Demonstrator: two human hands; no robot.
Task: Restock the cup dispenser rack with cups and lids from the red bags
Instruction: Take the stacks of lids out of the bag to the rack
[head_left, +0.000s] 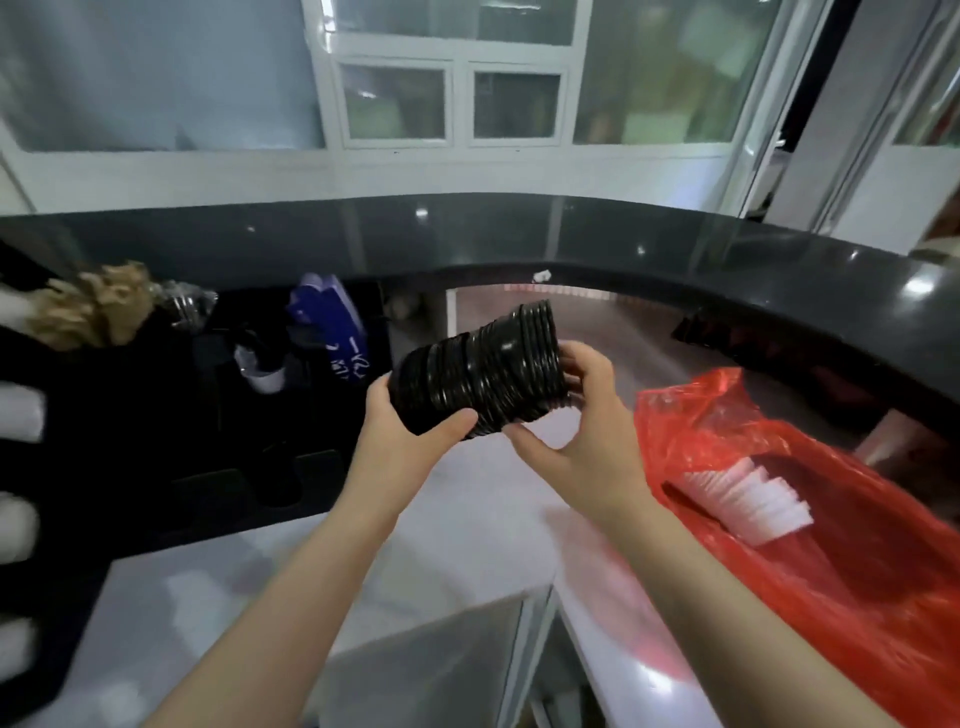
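A stack of black lids (475, 371) lies sideways in the air above the counter, held at both ends. My left hand (410, 439) grips its left end, thumb curled over the front. My right hand (582, 431) cups the right end, fingers behind and thumb below. A red plastic bag (779, 545) lies open on the counter at the right, with a stack of white lids (748, 499) inside it. The black dispenser rack (156, 441) stands at the left, white cup ends (18, 415) poking out of its left side.
A raised dark counter ledge (519, 234) curves across the back. On the rack's far side sit crumpled brown paper (88, 306), a blue packet (332, 322) and a small white cup (262, 371). A grey worktop (467, 519) lies below my hands.
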